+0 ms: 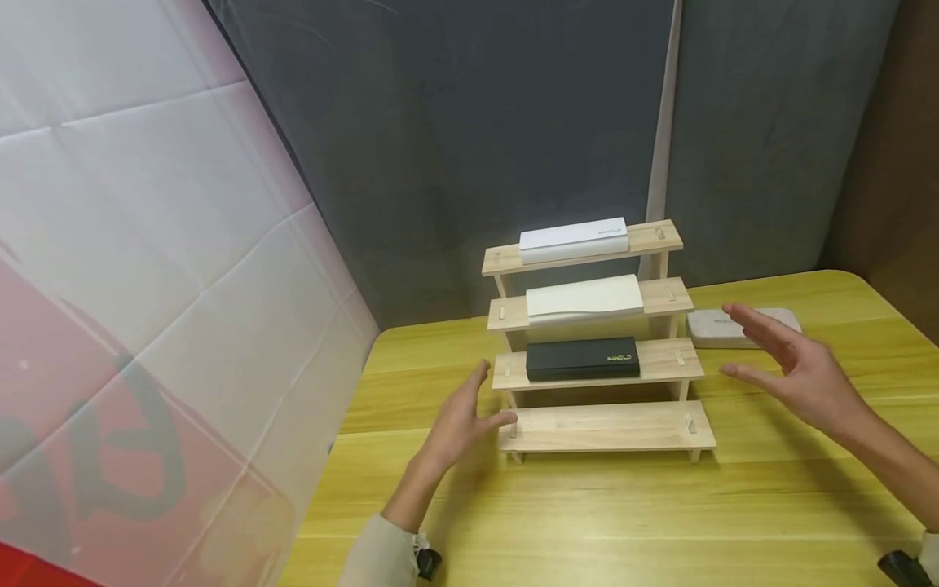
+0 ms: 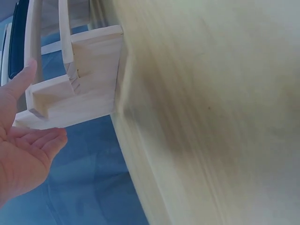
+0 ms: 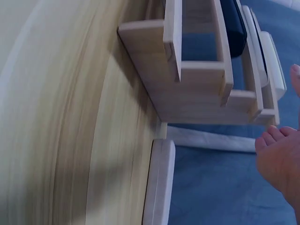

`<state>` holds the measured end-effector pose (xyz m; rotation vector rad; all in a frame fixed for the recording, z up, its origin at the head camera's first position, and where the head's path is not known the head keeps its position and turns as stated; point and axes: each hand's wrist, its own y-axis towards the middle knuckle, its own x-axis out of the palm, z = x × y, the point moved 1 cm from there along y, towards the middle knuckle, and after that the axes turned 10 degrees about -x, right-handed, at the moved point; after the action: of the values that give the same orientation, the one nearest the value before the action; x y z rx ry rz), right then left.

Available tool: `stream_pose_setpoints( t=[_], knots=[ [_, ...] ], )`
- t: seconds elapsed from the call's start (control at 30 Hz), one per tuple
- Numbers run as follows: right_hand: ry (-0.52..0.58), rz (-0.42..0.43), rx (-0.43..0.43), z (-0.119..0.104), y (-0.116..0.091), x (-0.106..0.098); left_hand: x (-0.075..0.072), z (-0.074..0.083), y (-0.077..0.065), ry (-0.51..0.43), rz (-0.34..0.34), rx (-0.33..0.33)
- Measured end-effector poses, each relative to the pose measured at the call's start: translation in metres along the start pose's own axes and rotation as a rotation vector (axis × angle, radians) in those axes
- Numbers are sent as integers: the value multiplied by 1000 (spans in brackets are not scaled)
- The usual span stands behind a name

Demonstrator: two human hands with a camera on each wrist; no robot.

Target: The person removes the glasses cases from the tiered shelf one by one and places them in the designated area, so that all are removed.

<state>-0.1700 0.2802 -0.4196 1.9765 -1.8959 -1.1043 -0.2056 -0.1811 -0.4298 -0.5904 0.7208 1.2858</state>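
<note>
A stepped wooden rack [image 1: 607, 427] with several tiers stands on the table. On its upper tiers lie a white case [image 1: 572, 243] at the top, another white case [image 1: 584, 298] below it, and a black case [image 1: 583, 359] with gold lettering under that. The lowest tier bears nothing. My left hand [image 1: 456, 428] is beside the rack's left end, thumb spread from the straight fingers; in the left wrist view it comes right up to the rack's side. Off the rack's right side, my right hand [image 1: 807, 375] is raised with fingers extended, holding nothing.
A pale grey case [image 1: 744, 328] lies on the yellow wood-grain table [image 1: 587, 522] right of the rack, partly behind my right hand. Dark grey cloth [image 1: 469, 147] hangs behind the table, and a printed white and pink sheet [image 1: 147, 244] slopes along the left.
</note>
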Motion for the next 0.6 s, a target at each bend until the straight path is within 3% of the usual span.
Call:
stream_pose_setpoints(
  t=[0.23,0.6],
  knots=[
    [50,15,-80,-13,1,13,-1,3,7,-15,10,-23],
    [62,-73,-39,-17,6,34,1,7,14,-50,-6,-8]
  ],
)
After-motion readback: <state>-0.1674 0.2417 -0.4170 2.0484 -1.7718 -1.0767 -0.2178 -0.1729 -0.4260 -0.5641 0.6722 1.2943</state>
